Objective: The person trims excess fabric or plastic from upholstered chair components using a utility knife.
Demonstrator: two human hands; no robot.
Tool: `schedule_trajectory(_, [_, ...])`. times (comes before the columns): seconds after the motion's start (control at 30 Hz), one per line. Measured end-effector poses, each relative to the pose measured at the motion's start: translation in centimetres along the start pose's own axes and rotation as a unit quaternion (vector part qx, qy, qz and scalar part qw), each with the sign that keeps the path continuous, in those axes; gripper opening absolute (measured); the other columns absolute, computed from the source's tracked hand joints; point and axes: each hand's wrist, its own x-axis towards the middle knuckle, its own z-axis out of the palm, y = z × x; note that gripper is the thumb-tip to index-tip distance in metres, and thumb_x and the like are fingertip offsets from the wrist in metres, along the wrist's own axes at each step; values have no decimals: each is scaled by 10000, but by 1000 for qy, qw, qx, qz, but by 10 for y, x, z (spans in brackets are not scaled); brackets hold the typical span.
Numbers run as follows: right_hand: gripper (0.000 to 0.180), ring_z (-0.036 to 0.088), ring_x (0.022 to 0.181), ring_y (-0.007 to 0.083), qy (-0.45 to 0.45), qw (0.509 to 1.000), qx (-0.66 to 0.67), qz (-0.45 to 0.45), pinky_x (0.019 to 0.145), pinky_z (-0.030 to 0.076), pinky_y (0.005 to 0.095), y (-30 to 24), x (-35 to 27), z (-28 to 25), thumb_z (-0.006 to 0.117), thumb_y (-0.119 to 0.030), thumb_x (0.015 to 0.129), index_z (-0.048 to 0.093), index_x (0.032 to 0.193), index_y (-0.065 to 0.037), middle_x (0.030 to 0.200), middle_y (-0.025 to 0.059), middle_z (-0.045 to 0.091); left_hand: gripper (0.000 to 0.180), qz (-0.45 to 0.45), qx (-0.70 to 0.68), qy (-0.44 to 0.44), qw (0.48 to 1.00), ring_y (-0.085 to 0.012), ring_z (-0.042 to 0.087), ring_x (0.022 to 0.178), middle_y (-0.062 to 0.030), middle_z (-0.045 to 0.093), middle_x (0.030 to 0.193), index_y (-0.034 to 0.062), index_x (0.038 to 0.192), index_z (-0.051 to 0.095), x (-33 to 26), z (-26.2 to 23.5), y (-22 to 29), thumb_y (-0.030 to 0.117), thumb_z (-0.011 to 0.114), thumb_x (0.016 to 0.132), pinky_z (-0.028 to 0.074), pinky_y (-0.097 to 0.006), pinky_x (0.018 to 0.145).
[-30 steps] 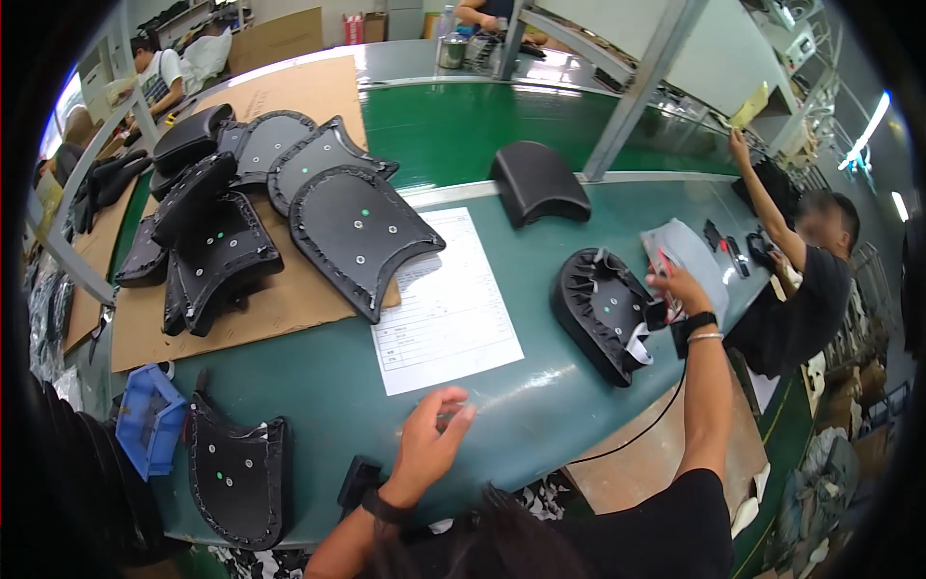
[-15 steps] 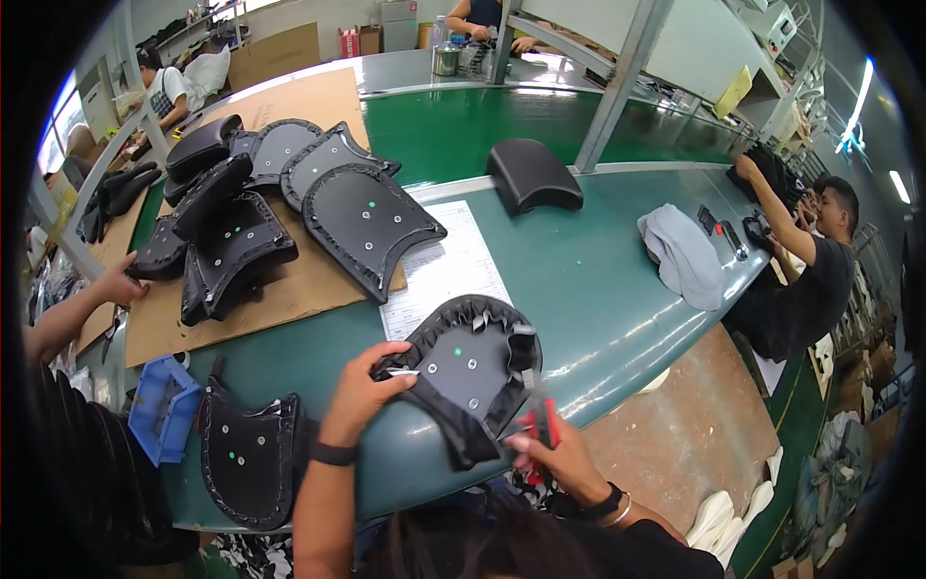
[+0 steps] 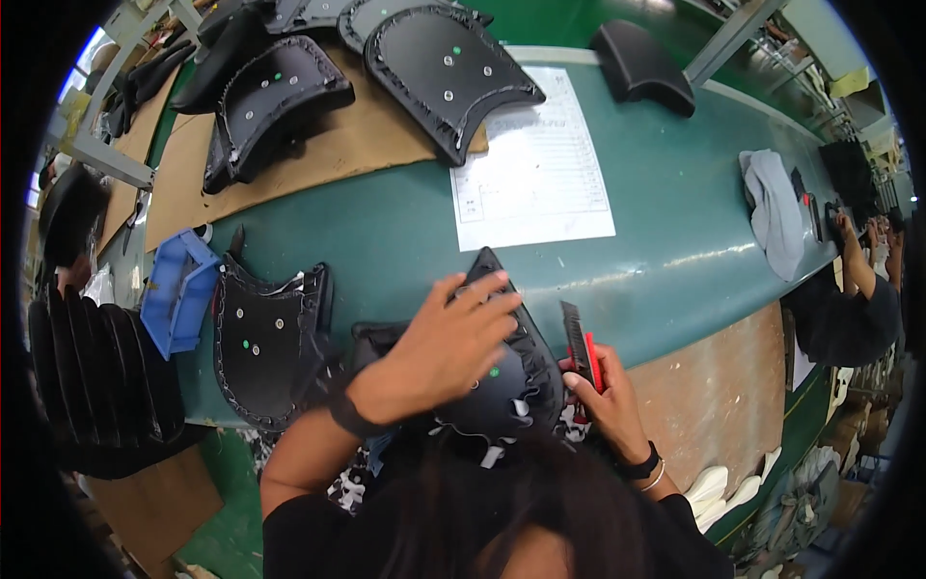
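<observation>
A black padded cushion panel [image 3: 516, 376] lies underside up at the table's near edge, its fabric edge gathered and partly loose. One pointed corner faces away from me. Across the panel's middle stretches my left hand [image 3: 449, 338], fingers spread and holding nothing; it hides part of the panel, and I cannot tell whether it presses on it. At the panel's right side, my right hand [image 3: 608, 396] is closed around a black-and-red hand tool [image 3: 579, 343], whose dark, ridged end points up and away. The exact kind of tool is not clear.
Another finished-looking black panel [image 3: 265, 333] lies to the left, beside a blue plastic bin [image 3: 178, 289]. Several panels [image 3: 449, 72] are piled on cardboard [image 3: 371, 145] behind. A printed sheet [image 3: 535, 183], a black cushion [image 3: 644, 66] and a grey cloth [image 3: 772, 212] lie farther off. A co-worker [image 3: 849, 299] is at right.
The panel has turned round and come nearer to me. My left hand has let go of its edge and spread over it. My right hand still holds the tool. The view has tilted down.
</observation>
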Motion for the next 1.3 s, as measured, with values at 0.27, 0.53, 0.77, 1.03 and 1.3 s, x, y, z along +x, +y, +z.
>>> schedule_trajectory(0.27, [439,638,1037,377,-50,985,-147,-80,873,511,384,-40,9,14,663,-232,924,532,1307,-64,1170,209,636,452,-59,24,55,996,-222,511,1180,-68,568,1255,142,1268,595,-32,20,20,242,687,837,352,-435,995])
schedule_trajectory(0.53, [419,636,1060,360,-81,947,-258,-175,887,510,371,-39,36,37,719,-169,877,581,1242,-17,1181,191,644,509,-168,92,70,979,-225,525,1150,-75,567,1284,124,1325,574,-55,22,36,257,687,847,375,-435,930])
schedule_trajectory(0.77, [478,669,899,390,-104,911,-355,-184,762,548,391,-74,19,11,683,-97,882,522,1330,-48,1069,198,672,428,-175,40,143,973,-206,553,1113,-49,596,1246,90,1243,638,-57,27,32,193,694,831,405,-407,884])
schedule_trajectory(1.03, [590,587,617,319,-202,795,-526,-225,530,468,421,-93,32,27,678,-81,859,469,1408,-136,764,123,557,394,-183,31,155,970,-194,569,1097,-39,613,1225,94,1200,662,-60,29,32,174,697,816,400,-409,892])
schedule_trajectory(1.3, [655,536,539,345,-232,815,-505,-166,471,432,443,-73,-20,-21,610,-89,884,375,1486,-198,709,146,491,325,-196,67,93,974,-162,585,1043,11,645,1151,133,1116,700,-54,4,34,163,723,793,357,-397,883])
